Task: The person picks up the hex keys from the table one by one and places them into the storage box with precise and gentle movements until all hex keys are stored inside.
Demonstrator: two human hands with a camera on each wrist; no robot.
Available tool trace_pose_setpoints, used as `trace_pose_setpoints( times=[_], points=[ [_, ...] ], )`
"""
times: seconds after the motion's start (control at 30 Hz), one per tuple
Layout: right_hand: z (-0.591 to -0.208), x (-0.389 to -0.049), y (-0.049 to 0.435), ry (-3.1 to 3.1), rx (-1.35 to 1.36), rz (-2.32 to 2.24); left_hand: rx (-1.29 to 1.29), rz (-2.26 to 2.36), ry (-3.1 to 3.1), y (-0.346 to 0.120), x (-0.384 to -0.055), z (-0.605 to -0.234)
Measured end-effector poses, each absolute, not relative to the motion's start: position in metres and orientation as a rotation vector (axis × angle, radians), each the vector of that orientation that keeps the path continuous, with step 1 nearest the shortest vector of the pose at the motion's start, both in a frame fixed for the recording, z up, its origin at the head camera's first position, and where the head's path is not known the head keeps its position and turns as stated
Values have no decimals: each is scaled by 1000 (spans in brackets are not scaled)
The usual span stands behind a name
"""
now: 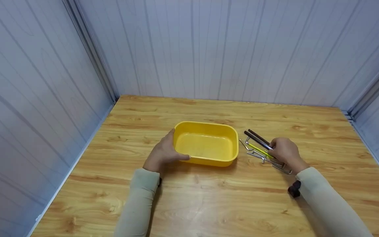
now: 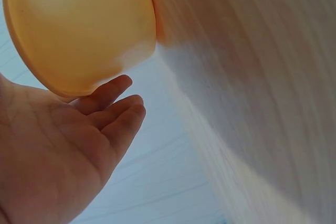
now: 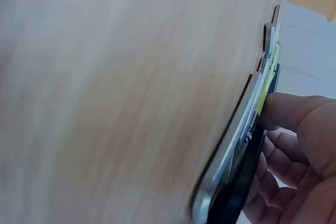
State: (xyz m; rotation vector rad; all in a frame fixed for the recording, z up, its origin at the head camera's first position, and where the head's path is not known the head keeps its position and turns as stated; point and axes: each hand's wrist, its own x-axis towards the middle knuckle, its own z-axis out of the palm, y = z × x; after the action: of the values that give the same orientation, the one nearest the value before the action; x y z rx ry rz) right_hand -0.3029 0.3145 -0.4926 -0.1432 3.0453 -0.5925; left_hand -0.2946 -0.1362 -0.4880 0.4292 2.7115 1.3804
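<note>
A yellow plastic tub [image 1: 206, 162] with rounded corners stands on the wooden table, and I see nothing inside it. My left hand [image 1: 165, 150] grips its left end, thumb on the front rim and fingers round the far side. In the left wrist view, the fingers of this hand [image 2: 58, 145] lie against the tub's [image 2: 84, 35] outside. To the right of the tub, my right hand [image 1: 285, 153] pinches a long dark tool [image 1: 258, 140] over a small pile. The pile includes a yellow bar [image 1: 258, 149] and several L-shaped metal keys [image 1: 246, 145]. Fingers partly hide the tools.
The wooden tabletop [image 1: 196, 204] extends around the tub and the pile. Pale panelled walls [image 1: 209, 49] enclose the table at the back and sides. A metal corner post [image 1: 92, 49] rises at the back left.
</note>
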Motion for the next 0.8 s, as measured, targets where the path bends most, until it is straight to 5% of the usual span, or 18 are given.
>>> trace_pose_setpoints(
  times=[0.8],
  points=[
    [-484, -301, 306, 3135, -92, -750, 415, 1384, 2721, -142, -292, -491]
  ],
)
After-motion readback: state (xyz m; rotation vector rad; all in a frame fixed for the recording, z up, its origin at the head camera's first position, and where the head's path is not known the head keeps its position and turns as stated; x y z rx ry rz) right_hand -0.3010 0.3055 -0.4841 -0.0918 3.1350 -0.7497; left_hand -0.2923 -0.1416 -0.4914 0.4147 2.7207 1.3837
